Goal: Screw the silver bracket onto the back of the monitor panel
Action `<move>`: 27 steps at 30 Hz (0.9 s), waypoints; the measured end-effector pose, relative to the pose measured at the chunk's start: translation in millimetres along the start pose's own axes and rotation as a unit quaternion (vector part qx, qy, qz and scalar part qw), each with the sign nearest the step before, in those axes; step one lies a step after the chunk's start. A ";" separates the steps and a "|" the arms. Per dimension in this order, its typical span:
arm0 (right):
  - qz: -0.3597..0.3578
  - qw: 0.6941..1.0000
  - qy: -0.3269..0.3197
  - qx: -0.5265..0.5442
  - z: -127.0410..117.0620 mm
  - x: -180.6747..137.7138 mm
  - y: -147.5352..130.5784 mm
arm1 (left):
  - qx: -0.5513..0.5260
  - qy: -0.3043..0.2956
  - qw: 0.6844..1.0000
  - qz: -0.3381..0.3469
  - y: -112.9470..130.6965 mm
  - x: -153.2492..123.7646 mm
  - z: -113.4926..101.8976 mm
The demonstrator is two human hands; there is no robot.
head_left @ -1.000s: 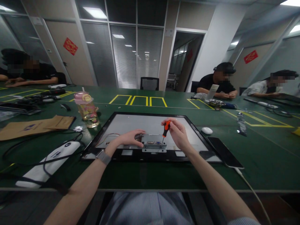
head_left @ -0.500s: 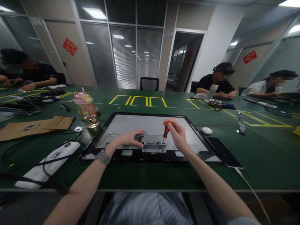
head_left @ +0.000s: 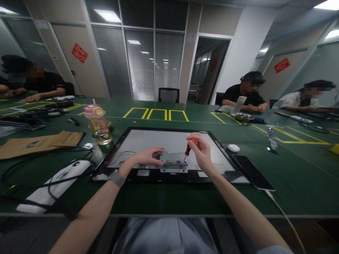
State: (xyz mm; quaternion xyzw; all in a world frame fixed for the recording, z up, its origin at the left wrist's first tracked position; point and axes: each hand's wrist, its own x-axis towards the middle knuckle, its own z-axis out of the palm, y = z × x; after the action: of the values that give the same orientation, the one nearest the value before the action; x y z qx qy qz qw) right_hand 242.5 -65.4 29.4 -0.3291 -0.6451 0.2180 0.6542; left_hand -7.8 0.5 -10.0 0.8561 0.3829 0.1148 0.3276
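A flat display panel [head_left: 148,137] with a black frame lies back side up before me. On its near part sits a silver metal bracket [head_left: 173,169] with a row of connector ports [head_left: 173,162]. My left hand [head_left: 147,156] holds the bracket's left end between thumb and curled fingers, beside a small dark part [head_left: 157,155]. In my right hand [head_left: 201,150] is an orange and black screwdriver [head_left: 188,149], pinched by its handle. Its shaft slants down to the right end of the connector row; the tip's exact contact is too small to tell.
A pink-lided bottle [head_left: 96,123], a paper bag [head_left: 39,144] and a white power strip [head_left: 55,185] with black cables lie left. To the right are a phone [head_left: 253,172] on a cable and a white case [head_left: 233,147]. Several people sit across the green table [head_left: 159,201].
The screwdriver's handle has shifted slightly to the right, and my right fingers have changed position on it. My left hand and the panel stay in place.
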 end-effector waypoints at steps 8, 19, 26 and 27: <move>0.019 0.997 -0.034 0.066 -1.3 1.2 7.0 | 0.003 0.008 1.000 -0.002 2.1 0.3 0.3; -0.006 0.999 0.002 -0.039 -0.3 0.1 6.7 | 0.006 0.002 1.000 -0.005 2.8 0.1 -0.2; -0.047 0.996 -0.013 -0.073 0.7 -4.6 0.5 | -0.002 0.005 1.000 -0.003 2.3 0.6 0.7; -0.051 0.996 -0.031 -0.065 1.0 -5.3 -0.8 | -0.002 0.006 1.000 -0.003 1.5 0.8 0.9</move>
State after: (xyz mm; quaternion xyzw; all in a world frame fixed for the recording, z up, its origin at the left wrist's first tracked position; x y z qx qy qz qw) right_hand 241.0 -69.6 26.2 -0.3305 -0.6939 0.1518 0.6215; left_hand -6.0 -0.1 -9.8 0.8536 0.3870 0.1199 0.3275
